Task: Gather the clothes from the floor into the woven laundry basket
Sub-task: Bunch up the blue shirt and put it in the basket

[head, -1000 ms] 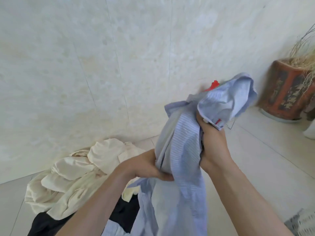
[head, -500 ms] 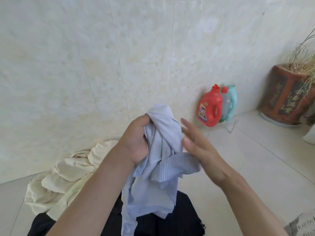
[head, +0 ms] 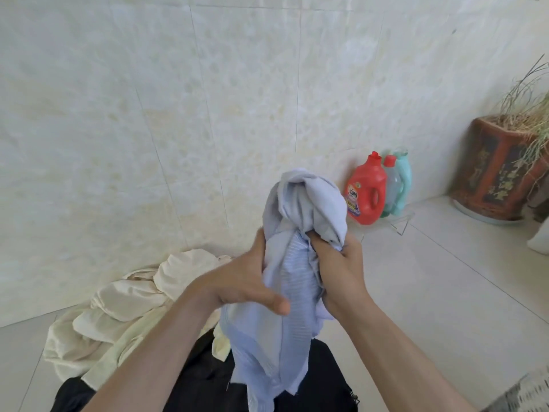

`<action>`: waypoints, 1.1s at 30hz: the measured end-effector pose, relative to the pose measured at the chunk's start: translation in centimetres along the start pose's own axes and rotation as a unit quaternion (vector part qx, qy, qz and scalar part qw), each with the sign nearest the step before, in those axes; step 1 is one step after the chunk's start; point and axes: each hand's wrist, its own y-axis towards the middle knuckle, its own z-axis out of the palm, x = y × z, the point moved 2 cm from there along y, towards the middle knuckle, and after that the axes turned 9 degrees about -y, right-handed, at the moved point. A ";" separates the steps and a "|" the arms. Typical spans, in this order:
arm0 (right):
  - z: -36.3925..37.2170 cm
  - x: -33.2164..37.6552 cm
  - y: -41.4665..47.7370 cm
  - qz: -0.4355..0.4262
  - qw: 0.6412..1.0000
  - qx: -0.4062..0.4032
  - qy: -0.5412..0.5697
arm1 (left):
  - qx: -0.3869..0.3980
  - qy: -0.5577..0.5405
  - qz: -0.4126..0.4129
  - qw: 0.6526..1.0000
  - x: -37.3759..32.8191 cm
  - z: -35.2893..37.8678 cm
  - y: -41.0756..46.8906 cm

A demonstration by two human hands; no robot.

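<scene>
On my feed the cream clothes [head: 118, 316] sit crumpled on the floor by the wall at left, with a black garment [head: 202, 379] mostly hidden under the forearms. Mid-frame the left hand [head: 246, 283] grips the bunched light-blue shirt [head: 294, 263], thumb across the front, and the right hand [head: 341, 272] clutches its other side, fingers buried in the folds. Bottom right, only a cut-off corner of the woven basket [head: 531, 394] shows.

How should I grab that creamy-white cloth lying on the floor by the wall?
Probably pinch one of the puffy raised folds on top of the cream cloth, coming from above and from your near side. It lies crumpled in a heap, and the wall closes off its far side.
</scene>
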 end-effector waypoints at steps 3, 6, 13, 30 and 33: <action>1.2 1.0 -0.1 0.016 0.998 0.021 0.048 | -0.033 -0.043 0.041 0.998 1.2 3.6 1.2; 0.1 2.1 0.9 -0.049 0.996 -0.015 0.074 | -0.250 -0.126 0.050 0.959 0.6 3.0 2.0; -3.9 0.7 1.8 -0.290 0.886 0.032 -0.359 | -0.370 -0.238 0.144 0.886 -4.8 -0.4 0.4; -4.5 3.4 0.7 0.016 0.981 0.018 0.192 | -0.024 0.130 0.025 0.991 -1.9 3.5 0.7; -5.3 4.3 0.3 0.092 0.959 0.059 0.262 | -0.192 0.106 0.046 0.975 -0.4 4.1 2.4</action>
